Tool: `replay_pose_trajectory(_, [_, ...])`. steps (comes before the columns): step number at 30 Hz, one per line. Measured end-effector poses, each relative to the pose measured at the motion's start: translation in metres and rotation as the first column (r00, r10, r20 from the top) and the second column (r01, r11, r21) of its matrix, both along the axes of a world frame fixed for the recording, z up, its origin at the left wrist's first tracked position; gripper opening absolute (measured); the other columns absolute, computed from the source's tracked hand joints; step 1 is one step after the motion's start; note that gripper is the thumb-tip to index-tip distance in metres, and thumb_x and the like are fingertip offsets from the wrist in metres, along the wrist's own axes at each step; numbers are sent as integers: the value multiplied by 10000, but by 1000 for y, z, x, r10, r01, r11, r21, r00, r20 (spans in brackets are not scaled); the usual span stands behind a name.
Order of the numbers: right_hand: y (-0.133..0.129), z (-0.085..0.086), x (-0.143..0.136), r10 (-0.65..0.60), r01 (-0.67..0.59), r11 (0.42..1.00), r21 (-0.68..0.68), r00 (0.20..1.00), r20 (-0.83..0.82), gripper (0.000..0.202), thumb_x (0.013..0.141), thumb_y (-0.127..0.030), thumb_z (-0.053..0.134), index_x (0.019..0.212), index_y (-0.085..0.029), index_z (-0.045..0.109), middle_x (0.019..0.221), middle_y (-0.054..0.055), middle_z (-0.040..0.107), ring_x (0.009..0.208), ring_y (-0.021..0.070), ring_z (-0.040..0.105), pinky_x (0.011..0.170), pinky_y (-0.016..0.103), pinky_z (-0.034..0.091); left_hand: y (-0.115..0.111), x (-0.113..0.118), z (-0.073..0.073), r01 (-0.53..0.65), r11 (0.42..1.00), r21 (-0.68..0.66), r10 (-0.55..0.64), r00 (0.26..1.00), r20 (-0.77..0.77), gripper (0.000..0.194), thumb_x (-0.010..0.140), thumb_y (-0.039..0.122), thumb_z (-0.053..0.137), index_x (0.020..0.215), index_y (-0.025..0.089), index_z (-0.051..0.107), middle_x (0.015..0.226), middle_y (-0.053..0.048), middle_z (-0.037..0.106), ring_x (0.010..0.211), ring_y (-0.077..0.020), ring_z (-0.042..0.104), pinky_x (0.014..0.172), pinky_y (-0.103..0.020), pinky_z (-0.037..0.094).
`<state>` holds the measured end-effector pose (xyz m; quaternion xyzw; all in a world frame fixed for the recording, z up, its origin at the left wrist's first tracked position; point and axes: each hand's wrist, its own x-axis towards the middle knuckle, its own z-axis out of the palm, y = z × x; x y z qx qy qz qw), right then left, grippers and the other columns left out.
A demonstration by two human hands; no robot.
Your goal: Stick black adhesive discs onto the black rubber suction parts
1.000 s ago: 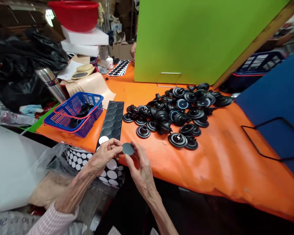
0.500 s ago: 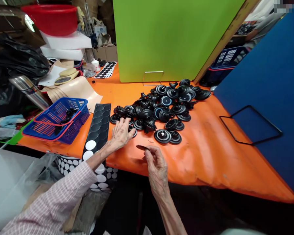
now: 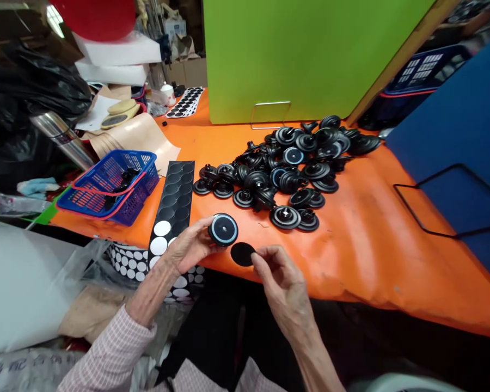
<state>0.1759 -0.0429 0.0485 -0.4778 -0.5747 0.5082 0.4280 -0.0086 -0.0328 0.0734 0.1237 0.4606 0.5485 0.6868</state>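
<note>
My left hand (image 3: 191, 245) is closed on a round black part (image 3: 223, 229), its flat face with a pale blue ring turned up towards me. Pinched by its edge in my right hand (image 3: 283, 283) is a thin black disc sticker (image 3: 242, 254), just right of the part and apart from it. Beyond both hands lies a heap of similar black round parts (image 3: 256, 179), some showing stepped rings and a central stem. Left of the heap a black strip of round stickers (image 3: 175, 190) hangs over the table's front edge, with white circles bared at its lower end.
A blue basket (image 3: 110, 182) with a red handle and black pieces inside stands left on the orange table (image 3: 367, 234). A green board (image 3: 310, 60) rises behind, a blue panel (image 3: 469, 163) with a black wire handle at right. A steel flask (image 3: 61, 136) leans at left.
My left hand has come back from the heap with a round black part in it. The disc in my right hand has turned from edge-on to flat-on. The view has shifted slightly.
</note>
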Motion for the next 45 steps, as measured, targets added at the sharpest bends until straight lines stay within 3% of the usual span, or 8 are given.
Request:
replay_pose_trajectory(4, [0, 8, -7, 5, -30, 985, -170, 990, -140, 272, 818, -465, 624, 776, -203, 569, 686, -25, 495, 656, 115, 477, 620, 230, 418, -15, 0, -5, 39, 997, 64, -40, 999, 4, 175, 863, 228, 585, 984, 132, 666, 887, -55, 635, 776, -154, 603, 704, -336, 570])
replay_pose_trajectory(12, [1, -1, -26, -104, 90, 988, -125, 988, -116, 295, 761, -484, 647, 720, -193, 622, 1087, 67, 548, 992, 199, 541, 808, 315, 461, -26, 3, -11, 82, 988, 132, -76, 996, -52, 267, 908, 244, 526, 1077, 105, 679, 1027, -140, 687, 848, -197, 651, 755, -380, 571])
replay_pose_trajectory(33, [-4, -11, -45, -186, 173, 978, -116, 976, -111, 242, 782, -423, 629, 753, -183, 618, 954, 32, 536, 867, 161, 557, 765, 306, 480, -32, 8, -19, 90, 988, 125, -81, 994, -77, 280, 875, 286, 578, 1047, 102, 700, 1071, -148, 689, 954, -234, 643, 805, -438, 577])
replay_pose_trajectory(39, [-5, -13, -48, -210, 208, 977, -41, 977, -36, 224, 800, -401, 602, 750, -183, 600, 919, 29, 528, 828, 158, 557, 741, 312, 488, -32, 8, -19, 89, 989, 120, -80, 994, -80, 319, 845, 312, 617, 1069, 98, 692, 1095, -161, 683, 994, -273, 639, 801, -455, 574])
replay_pose_trajectory(45, [-7, -14, -51, -238, 235, 971, 54, 970, 56, 195, 840, -376, 550, 779, -192, 563, 896, 35, 536, 814, 166, 560, 720, 326, 503, -33, 9, -18, 92, 987, 131, -78, 991, -110, 299, 851, 315, 613, 1034, 96, 701, 1072, -148, 689, 961, -251, 652, 834, -468, 565])
